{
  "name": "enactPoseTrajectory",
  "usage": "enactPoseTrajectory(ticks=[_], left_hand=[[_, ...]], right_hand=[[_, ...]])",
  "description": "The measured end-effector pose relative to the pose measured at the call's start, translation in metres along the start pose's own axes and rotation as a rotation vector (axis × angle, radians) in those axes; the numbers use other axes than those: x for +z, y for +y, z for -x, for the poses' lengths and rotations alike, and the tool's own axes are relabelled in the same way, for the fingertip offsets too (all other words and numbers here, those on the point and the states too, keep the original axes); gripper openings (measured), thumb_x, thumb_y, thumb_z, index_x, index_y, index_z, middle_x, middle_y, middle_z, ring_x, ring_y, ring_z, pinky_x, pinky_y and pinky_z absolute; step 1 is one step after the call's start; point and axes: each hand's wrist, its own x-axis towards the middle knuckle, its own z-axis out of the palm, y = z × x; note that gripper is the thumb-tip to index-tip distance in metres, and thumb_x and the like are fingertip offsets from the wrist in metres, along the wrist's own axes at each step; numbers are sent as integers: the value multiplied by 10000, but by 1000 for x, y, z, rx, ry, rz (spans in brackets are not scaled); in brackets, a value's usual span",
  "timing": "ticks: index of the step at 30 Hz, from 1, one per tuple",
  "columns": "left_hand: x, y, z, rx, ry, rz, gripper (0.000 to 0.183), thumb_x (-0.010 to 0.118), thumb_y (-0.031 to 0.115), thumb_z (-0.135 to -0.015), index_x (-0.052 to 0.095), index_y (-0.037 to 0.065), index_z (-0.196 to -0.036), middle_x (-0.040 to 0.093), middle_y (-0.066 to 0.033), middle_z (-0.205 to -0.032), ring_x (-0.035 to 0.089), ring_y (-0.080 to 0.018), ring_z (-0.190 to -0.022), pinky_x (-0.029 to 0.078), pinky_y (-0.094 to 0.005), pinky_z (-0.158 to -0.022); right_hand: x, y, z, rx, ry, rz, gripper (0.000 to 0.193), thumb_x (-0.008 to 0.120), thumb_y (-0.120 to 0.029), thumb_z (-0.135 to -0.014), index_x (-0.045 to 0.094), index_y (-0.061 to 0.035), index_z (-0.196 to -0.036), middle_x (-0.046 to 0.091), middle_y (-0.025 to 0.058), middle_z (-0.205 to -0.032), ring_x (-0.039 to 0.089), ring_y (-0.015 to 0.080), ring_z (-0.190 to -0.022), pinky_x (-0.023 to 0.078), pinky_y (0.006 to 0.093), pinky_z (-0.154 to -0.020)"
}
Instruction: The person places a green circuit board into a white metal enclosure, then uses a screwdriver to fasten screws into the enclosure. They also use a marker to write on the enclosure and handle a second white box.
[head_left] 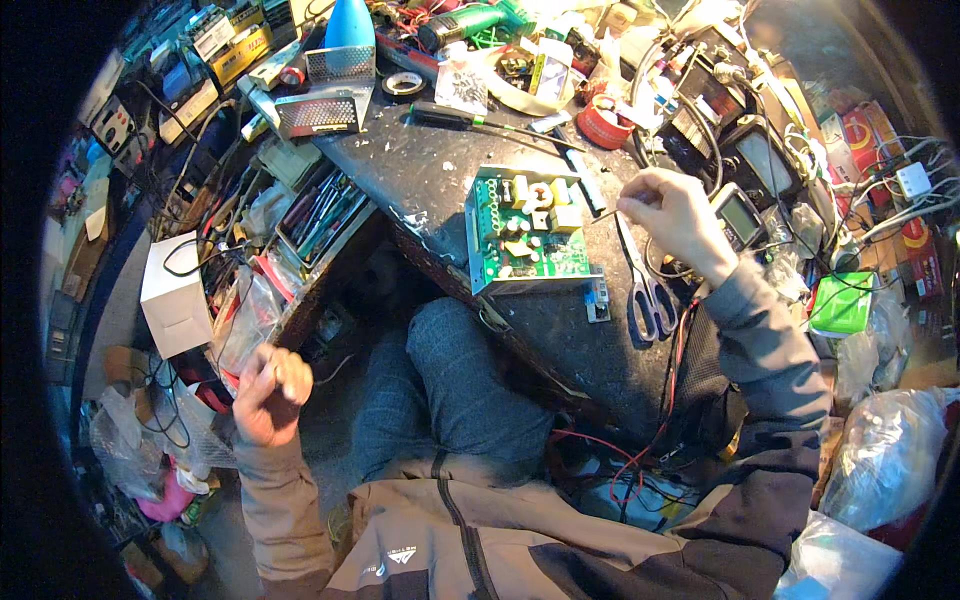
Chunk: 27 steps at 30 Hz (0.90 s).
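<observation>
A green circuit board [530, 245] sits in an open metal tray on the dark workbench, with yellow blocks, a ring coil and small parts on it. My right hand [672, 215] hovers just right of the board, thumb and fingertips pinched on a thin dark piece too small to name. Below that hand lie scissors [650, 300] with dark blue handles, blades pointing up the bench. A small module [597, 300] lies by the tray's lower right corner. Off the bench to the left, my left hand [272, 395] is raised with its fingers curled; whatever they hold, if anything, is hidden.
A screwdriver [440, 115], black tape [403, 84], a red tape roll [605, 122] and a perforated metal bracket [325, 112] lie beyond the board. A handheld meter [738, 218] and cables crowd the right. At left stand a pen-filled drawer [325, 215] and a white box [175, 295].
</observation>
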Motion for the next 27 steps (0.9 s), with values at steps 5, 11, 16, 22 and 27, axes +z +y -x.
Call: enactPoseTrajectory(ticks=[5,11,16,22,27], left_hand=[[-21,19,62,114,154,3,182,595,159,-972,477,40,-901,479,-60,-698,430,-165,-627,367,-305,-588],[-43,37,92,178,175,-8,156,560,133,-1000,454,43,-929,454,-48,-745,406,-144,-644,361,-290,-608],[-44,41,99,158,176,25,159,579,134,-993,460,39,-946,438,-43,-752,392,-147,-651,356,-294,-611],[-40,36,102,119,177,-57,172,543,171,-1015,460,51,-925,441,-41,-770,399,-152,-664,360,-290,-620],[-44,50,114,131,213,-86,185,530,154,-1017,446,59,-882,404,-12,-714,331,-118,-604,313,-284,-571]], right_hand=[[26,26,26,150,-6,-13,199,737,-186,-877,712,-6,-959,700,56,-783,653,100,-732,523,261,-687],[1,32,36,-197,-131,-122,878,865,-381,-739,440,-26,-1419,500,196,-1394,529,303,-1252,483,412,-1008],[16,28,16,-403,-256,-190,1492,945,-555,-493,63,26,-1547,234,313,-1554,269,398,-1448,243,443,-1200],[38,28,-11,-347,-367,-371,1582,999,-413,-453,-72,-45,-1557,63,278,-1605,168,381,-1489,224,507,-1203],[42,22,-9,-290,-336,-252,1415,965,-374,-506,77,-50,-1558,197,226,-1569,225,359,-1467,244,496,-1190]])
